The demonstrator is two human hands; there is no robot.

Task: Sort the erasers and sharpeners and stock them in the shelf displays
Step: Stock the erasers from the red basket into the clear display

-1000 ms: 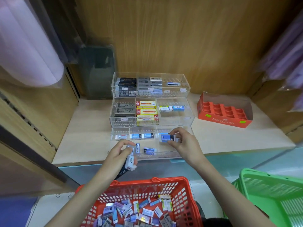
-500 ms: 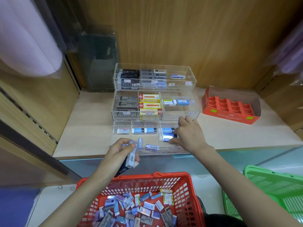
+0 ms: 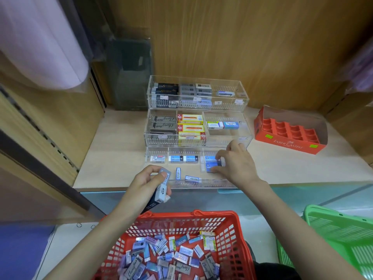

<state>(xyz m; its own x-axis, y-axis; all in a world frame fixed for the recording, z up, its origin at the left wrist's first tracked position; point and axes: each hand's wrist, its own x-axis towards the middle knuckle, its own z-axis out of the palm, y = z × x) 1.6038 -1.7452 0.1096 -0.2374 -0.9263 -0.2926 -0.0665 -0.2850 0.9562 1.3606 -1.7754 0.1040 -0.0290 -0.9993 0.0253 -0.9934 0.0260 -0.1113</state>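
Meanwhile the left hand (image 3: 148, 183) is gripping several erasers (image 3: 162, 189) — the right hand (image 3: 237, 165) is pinching a blue eraser (image 3: 211, 168) in the tray (image 3: 210, 183).

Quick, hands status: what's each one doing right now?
Left hand: grips a stack of erasers.
Right hand: pinches a blue eraser in the front tray.

To the right I see an orange box (image 3: 286, 144) with empty moulded wells, resting on the pale shelf (image 3: 113, 150). A green basket (image 3: 343, 239) sits low at the right edge, well apart from it. A dark clear holder (image 3: 129, 77) stands back left against the wood panel (image 3: 242, 47). A pink roll (image 3: 40, 47) fills the upper left.
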